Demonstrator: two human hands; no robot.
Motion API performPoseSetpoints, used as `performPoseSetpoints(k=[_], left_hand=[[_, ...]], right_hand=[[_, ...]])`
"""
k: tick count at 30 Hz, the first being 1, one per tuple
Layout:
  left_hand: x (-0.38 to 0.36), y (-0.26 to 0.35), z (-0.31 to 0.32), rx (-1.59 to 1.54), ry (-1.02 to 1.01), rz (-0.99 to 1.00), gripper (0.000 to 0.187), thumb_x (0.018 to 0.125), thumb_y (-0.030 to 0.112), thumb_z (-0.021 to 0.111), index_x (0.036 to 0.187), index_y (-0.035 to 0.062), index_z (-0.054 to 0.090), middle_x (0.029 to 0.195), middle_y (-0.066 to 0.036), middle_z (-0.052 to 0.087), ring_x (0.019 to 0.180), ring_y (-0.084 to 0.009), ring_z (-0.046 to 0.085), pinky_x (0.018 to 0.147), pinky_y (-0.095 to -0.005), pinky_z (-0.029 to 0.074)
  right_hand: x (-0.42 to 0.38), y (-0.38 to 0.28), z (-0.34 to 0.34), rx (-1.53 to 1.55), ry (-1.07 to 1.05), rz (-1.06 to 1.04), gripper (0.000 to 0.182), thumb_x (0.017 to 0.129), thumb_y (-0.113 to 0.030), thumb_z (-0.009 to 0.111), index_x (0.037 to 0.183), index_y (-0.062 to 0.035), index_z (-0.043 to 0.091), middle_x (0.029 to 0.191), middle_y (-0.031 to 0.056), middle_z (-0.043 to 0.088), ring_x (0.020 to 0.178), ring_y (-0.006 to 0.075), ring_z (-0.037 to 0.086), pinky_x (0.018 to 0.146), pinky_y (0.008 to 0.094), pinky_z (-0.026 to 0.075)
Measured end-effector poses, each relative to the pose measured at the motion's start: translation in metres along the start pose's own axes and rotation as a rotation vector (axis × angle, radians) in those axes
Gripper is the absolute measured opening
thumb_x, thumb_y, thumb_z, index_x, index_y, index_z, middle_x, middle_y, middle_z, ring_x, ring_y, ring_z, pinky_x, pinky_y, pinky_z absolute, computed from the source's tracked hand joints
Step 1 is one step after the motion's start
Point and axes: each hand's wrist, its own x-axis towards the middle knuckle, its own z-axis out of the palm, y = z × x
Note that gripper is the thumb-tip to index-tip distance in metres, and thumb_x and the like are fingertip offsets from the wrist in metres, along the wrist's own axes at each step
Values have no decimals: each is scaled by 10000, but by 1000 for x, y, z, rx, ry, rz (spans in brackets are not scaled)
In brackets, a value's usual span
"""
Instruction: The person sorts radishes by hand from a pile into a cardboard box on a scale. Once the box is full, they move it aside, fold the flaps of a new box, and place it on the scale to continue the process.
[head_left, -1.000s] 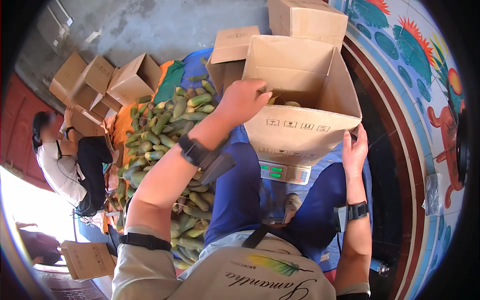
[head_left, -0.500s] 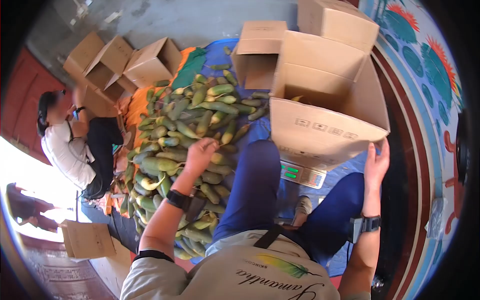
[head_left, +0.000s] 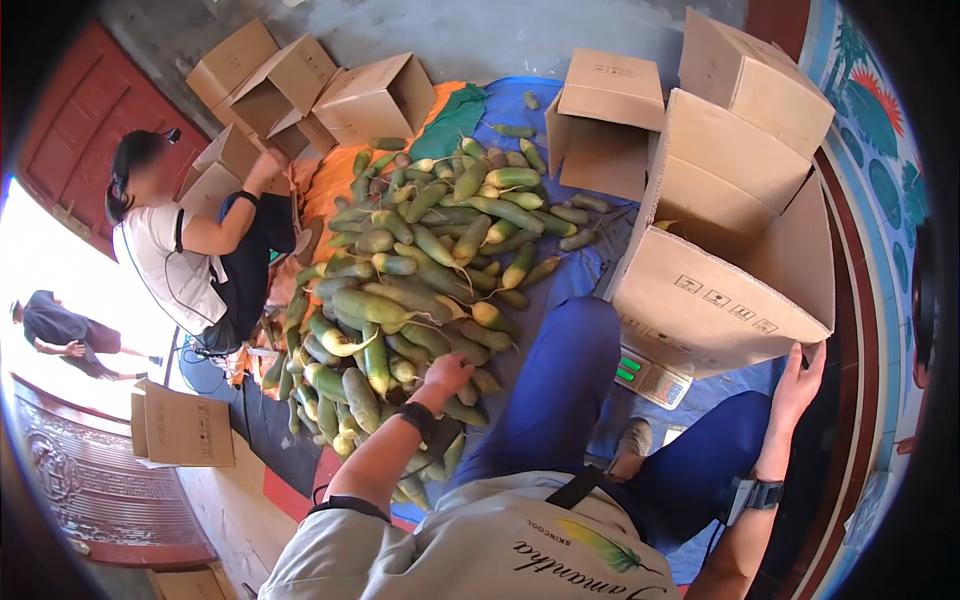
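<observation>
My left hand (head_left: 449, 373) is closed, low over the near right part of a pile of long green vegetables (head_left: 410, 300) with pale tips. Whatever its fingers hold, if anything, is hidden. On the right, my right hand (head_left: 798, 383) has its fingers stretched out against the lower right corner of a large open cardboard box (head_left: 720, 300). That box sits on a scale (head_left: 652, 380) with green lit digits. Inside the box, a yellowish tip shows near the left wall.
A co-worker (head_left: 180, 235) sits at the left beside open boxes (head_left: 375, 100). Another person (head_left: 75, 332) is in the bright doorway. More boxes (head_left: 612, 85) stand behind the blue sheet (head_left: 520, 95); one box (head_left: 187, 425) is at the lower left.
The view has shifted, so the scene sits farther right. My left hand has moved over the pile toward my body. My right hand stays at the box corner. The co-worker's arm now reaches toward the boxes.
</observation>
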Motion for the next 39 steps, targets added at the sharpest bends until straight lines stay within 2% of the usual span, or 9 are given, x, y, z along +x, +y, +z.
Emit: performPoseSetpoints(k=[4, 9, 12, 15, 24, 26, 29, 37, 39], left_hand=[[14, -18, -17, 58, 97, -214, 356, 769, 303, 551, 1055, 92, 577, 1002, -187, 606, 954, -342, 568, 830, -421, 450], [48, -57, -27, 131, 193, -325, 637, 775, 307, 590, 1318, 135, 303, 1067, -179, 591, 982, -339, 572, 836, -427, 457], [51, -45, -45, 98, 208, -356, 642, 778, 289, 580, 1338, 145, 302, 1116, -193, 572, 1009, -342, 563, 853, -426, 450], [65, -56, -47, 131, 169, -370, 661, 777, 294, 580, 1358, 169, 291, 1129, -189, 570, 1034, -329, 557, 874, -412, 445], [67, -68, -51, 248, 65, -423, 644, 785, 236, 565, 1351, 276, 260, 1071, -155, 605, 984, -310, 591, 810, -418, 478], [69, -70, -49, 301, 116, -407, 414, 805, 150, 498, 1202, 210, 401, 1026, -156, 618, 966, -317, 598, 774, -429, 480], [68, -75, -46, 357, 157, -376, 260, 835, 136, 460, 1094, 154, 448, 989, -170, 624, 936, -330, 606, 755, -428, 487], [44, -72, -62, 397, 234, -366, 236, 876, 261, 442, 1045, 107, 503, 933, -184, 630, 897, -353, 606, 744, -456, 481], [52, -104, -60, 414, 282, -197, 270, 877, 310, 442, 1012, 94, 533, 929, -199, 622, 878, -370, 597, 754, -457, 474]], right_hand=[[1, 1, 0, -12, -12, 24, 425, 892, -59, 481, 1277, 76, 359, 1167, 176, 500, 1068, 207, 503, 911, 307, 407], [0, 2, 2, 29, 28, -33, 409, 890, -37, 473, 1267, 81, 364, 1173, 173, 503, 1065, 204, 508, 895, 302, 415], [0, 9, 0, -16, 63, -8, 425, 890, -85, 477, 1270, 75, 371, 1160, 184, 528, 1065, 227, 522, 920, 322, 397], [0, 2, -3, -50, 113, -38, 405, 880, -46, 471, 1267, 45, 390, 1163, 161, 530, 1040, 209, 540, 825, 291, 439], [-1, 5, -7, -11, 154, -98, 387, 851, 24, 457, 1236, 25, 424, 1182, 137, 532, 1062, 204, 538, 841, 284, 411], [-1, 0, -8, 12, 155, -86, 377, 849, 17, 463, 1225, 23, 437, 1167, 131, 539, 1037, 192, 546, 830, 284, 415], [-2, -6, -9, -33, 165, -78, 363, 854, -3, 475, 1215, 25, 450, 1137, 132, 556, 1019, 187, 551, 806, 279, 429], [-4, -12, -11, -51, 181, -29, 339, 868, -44, 480, 1202, 20, 470, 1083, 130, 571, 950, 182, 552, 816, 295, 435], [-4, -11, -11, -54, 181, -41, 337, 868, -46, 480, 1199, 19, 473, 1074, 129, 572, 942, 182, 553, 814, 295, 436]])
